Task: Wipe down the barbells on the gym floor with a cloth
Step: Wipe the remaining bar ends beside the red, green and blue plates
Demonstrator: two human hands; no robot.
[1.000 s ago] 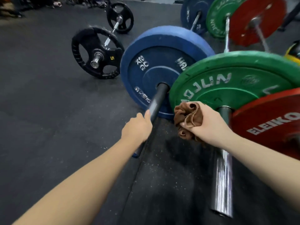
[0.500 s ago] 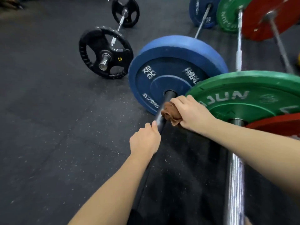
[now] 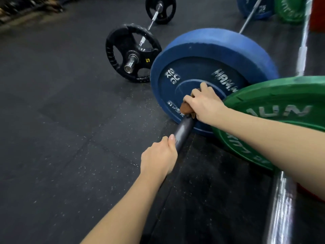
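Dark rubber floor tiles [image 3: 52, 138] w/ white specks [image 3: 82, 169]; blurred clutter [image 3: 21, 9] top-left.

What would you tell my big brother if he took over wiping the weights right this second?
Left hand grips the outer end of the dark sleeve that sticks out of the blue plate.
Right hand holds the brown cloth round that sleeve, close against the plate.
Done: the cloth is on this sleeve at the plate end; nothing shows which other bars are clean.
Left: probably draw the cloth along the sleeve to its end, then do the green-plate barbell beside it and the black-plate barbell farther off.
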